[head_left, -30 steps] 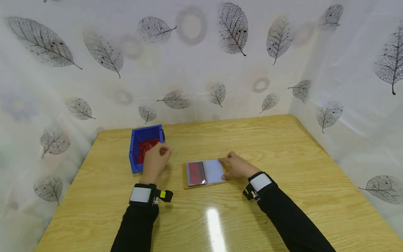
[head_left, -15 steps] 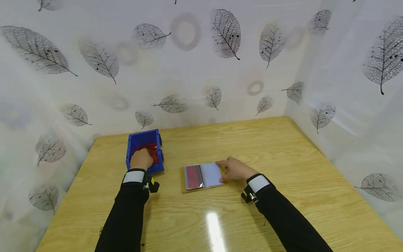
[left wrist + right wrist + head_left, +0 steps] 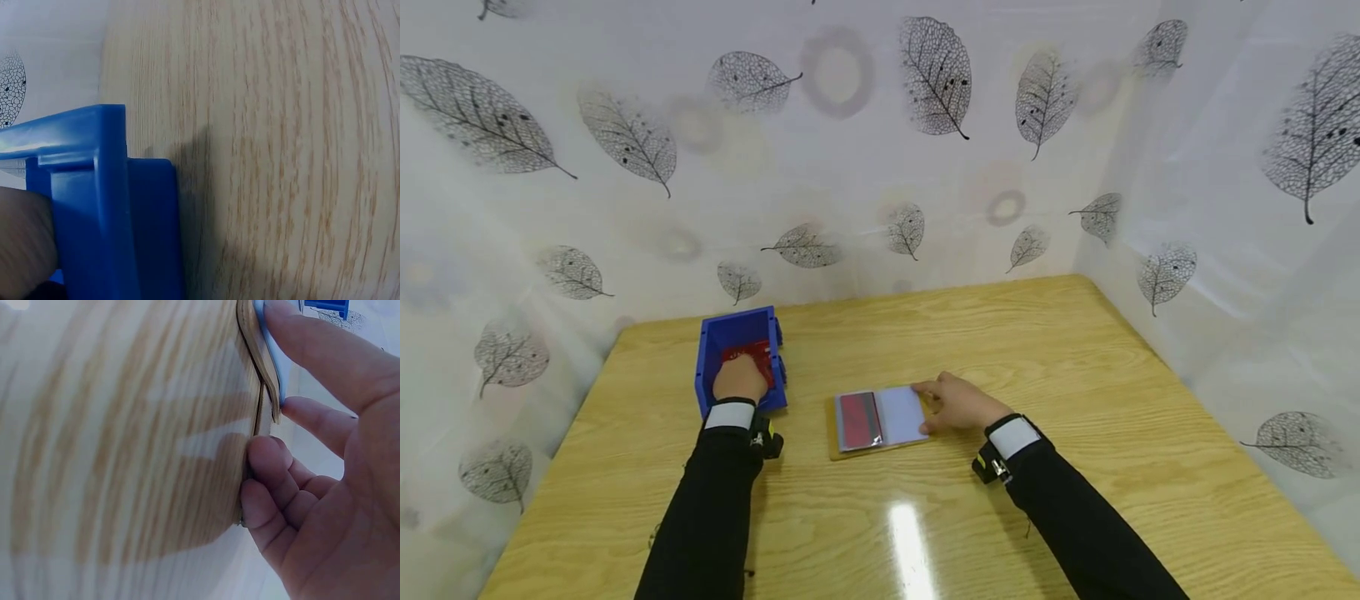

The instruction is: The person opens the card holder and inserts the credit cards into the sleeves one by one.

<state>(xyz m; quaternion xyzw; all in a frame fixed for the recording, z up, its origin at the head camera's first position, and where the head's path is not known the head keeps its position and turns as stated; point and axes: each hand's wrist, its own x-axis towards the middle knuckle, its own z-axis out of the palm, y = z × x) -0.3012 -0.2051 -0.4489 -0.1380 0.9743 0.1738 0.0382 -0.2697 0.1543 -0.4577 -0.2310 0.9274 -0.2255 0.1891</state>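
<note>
My left hand (image 3: 740,379) reaches down into a blue plastic bin (image 3: 704,367), its fingers hidden inside. Red cards or packets (image 3: 762,354) lie in the bin just beyond the knuckles. In the left wrist view, part of the hand (image 3: 24,244) shows beside the bin wall. An open card holder (image 3: 901,415) with clear sleeves and a tan cover lies flat on the table; a dark red card (image 3: 859,421) fills its left side. My right hand (image 3: 964,403) presses the right edge of the holder with thumb and forefinger spread, while the other fingers curl against the tabletop.
The wood-grain table (image 3: 1045,333) runs back to a pale curtain (image 3: 865,167) printed with leaves, which also closes off the sides. The bin stands near the table's back left corner. A bright light reflection (image 3: 910,542) lies on the front of the table.
My left hand has moved left and down into the bin from above its right side. The right hand has stayed at the holder's edge, and the view has shifted slightly.
</note>
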